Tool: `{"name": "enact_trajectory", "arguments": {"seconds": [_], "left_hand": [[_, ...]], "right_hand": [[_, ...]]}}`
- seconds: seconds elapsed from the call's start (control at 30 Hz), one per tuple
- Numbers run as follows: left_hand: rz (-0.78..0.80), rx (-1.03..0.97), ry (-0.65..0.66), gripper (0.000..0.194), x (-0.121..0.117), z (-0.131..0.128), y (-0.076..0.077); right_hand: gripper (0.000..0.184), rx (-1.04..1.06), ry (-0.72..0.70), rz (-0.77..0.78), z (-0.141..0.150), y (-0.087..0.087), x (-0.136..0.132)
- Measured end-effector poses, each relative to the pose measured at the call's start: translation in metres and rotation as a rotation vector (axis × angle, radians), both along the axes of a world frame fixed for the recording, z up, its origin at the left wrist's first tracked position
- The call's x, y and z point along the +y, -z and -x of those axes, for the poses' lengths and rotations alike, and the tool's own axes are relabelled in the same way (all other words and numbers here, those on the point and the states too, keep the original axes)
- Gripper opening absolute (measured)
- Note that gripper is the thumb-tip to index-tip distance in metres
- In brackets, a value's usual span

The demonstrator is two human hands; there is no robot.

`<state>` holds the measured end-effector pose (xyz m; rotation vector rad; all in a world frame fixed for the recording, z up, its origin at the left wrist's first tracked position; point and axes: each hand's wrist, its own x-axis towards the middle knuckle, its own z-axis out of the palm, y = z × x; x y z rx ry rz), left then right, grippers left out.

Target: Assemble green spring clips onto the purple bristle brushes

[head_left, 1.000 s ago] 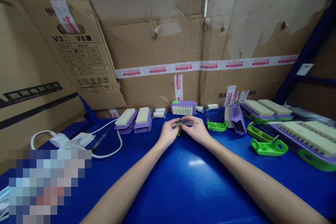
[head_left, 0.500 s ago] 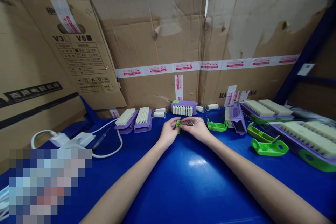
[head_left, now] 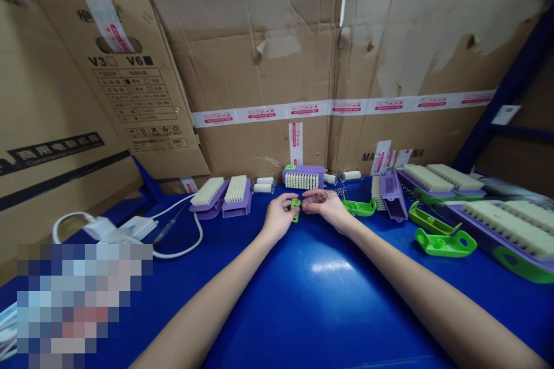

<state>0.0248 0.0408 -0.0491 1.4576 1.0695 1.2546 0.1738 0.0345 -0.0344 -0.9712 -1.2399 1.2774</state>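
My left hand pinches a small green plastic piece with holes in it. Just to its right, my right hand has its fingers closed around a thin coiled metal spring, whose loose end trails away to the right. The fingertips of both hands are close together, with a narrow gap between the green piece and the right fingers. Behind them stands a purple brush with cream bristles. A green plastic handle part lies to the right of my right hand.
Two purple brushes stand at the left beside clear-cased white rollers. A screwdriver and white power cable lie farther left. More green parts and larger brushes fill the right side. Cardboard walls the back.
My right hand has drawn slightly away from the green piece, which now shows more fully in my left hand. The coil's loose end now reaches farther right.
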Motion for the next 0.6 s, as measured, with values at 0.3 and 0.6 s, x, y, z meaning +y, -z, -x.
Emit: {"name": "enact_trajectory", "arguments": {"seconds": [0.3,0.6], "left_hand": [[-0.034,0.052,0.033,0.029,0.0022,0.0024,0.0051],[-0.021,0.042,0.044,0.029,0.0033,0.0022,0.0047]], "right_hand": [[0.037,0.017,0.008,0.035,0.0002,-0.0029,-0.0023],[0.036,0.029,0.001,0.029,-0.0003,0.0002,0.0003]]}}
